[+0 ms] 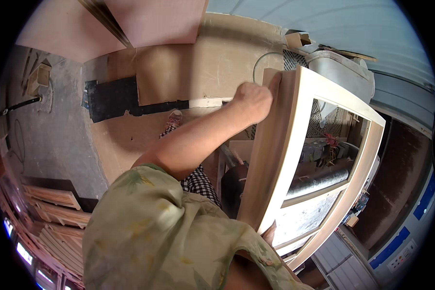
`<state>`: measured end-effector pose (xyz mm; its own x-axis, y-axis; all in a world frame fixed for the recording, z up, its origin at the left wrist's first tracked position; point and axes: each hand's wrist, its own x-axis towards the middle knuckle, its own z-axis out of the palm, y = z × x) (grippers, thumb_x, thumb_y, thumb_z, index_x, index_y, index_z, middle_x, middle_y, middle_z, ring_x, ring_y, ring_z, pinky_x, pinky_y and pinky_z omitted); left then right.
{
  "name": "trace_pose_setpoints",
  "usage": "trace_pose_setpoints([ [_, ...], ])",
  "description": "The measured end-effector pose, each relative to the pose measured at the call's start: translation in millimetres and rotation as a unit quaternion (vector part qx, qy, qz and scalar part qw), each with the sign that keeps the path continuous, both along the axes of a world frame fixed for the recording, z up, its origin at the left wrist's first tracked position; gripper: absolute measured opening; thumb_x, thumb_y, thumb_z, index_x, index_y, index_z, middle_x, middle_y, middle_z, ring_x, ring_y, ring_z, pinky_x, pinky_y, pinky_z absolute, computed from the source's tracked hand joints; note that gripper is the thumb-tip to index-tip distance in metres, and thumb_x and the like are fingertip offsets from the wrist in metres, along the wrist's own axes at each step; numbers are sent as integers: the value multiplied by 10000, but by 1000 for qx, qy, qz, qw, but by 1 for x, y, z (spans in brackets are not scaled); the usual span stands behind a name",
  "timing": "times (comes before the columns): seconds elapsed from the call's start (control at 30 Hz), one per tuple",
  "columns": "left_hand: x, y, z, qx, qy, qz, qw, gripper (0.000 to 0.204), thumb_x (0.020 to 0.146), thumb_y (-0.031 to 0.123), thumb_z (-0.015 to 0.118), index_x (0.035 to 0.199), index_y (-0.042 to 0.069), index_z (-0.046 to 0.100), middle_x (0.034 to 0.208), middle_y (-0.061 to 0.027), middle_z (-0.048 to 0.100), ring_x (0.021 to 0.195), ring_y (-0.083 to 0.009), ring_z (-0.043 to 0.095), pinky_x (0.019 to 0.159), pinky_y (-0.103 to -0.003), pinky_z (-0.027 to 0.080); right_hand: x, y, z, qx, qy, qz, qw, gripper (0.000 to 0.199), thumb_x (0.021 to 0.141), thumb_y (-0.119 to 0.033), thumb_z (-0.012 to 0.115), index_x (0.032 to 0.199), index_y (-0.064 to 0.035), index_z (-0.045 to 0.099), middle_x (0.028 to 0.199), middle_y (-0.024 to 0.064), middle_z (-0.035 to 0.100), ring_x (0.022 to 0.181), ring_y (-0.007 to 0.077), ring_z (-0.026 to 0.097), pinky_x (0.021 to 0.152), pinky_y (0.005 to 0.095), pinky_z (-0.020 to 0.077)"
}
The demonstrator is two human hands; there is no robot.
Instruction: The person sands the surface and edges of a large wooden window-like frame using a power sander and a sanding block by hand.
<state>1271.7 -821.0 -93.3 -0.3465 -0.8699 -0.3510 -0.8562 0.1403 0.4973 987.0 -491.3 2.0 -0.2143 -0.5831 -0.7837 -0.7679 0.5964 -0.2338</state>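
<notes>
A pale wooden frame (302, 113) with an arched rail and crossbars stands tilted on my right. Its wide side board faces me. My left hand (253, 101) is closed in a fist against the far end of that board. A narrow brown edge (274, 86) shows beside its knuckles; what the fingers hold is hidden. Low on the frame's near edge, my right hand (269, 233) shows only in part, fingers against the wood, its grip mostly hidden by the frame and my sleeve (270, 263).
Brown cardboard sheets (237, 53) and a black sheet (113, 99) cover part of the floor. A grey-white bin (343, 72) stands behind the frame. Slatted wooden pieces (55, 205) lie at the left. Pink panels (154, 21) rise at the back.
</notes>
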Motion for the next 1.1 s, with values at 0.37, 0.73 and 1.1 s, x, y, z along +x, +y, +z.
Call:
trace_pose_setpoints([
  [0.37,12,8,8,300,587,200,725,685,873,29,365,1511,127,137,1085,-54,559,895,-118,492,879,-249,396,9,-23,-3,-76,-97,-34,992,878,681,-34,718,1390,-70,201,1235,160,468,1098,298,528,894,392,494],
  [0.73,-15,25,-14,150,554,241,782,628,876,75,428,1477,59,246,935,-75,547,784,-138,520,761,-286,448,11,-23,-8,-99,-131,-29,986,843,689,9,671,1386,-84,206,1239,149,454,1097,289,522,881,389,501],
  [1.1,-70,70,-46,-165,330,365,855,551,916,123,478,1391,-70,278,1347,-254,423,1027,-417,537,900,-447,437,6,-17,-7,-99,-153,-54,982,814,696,53,624,1382,-98,212,1243,138,440,1096,281,516,868,385,507],
])
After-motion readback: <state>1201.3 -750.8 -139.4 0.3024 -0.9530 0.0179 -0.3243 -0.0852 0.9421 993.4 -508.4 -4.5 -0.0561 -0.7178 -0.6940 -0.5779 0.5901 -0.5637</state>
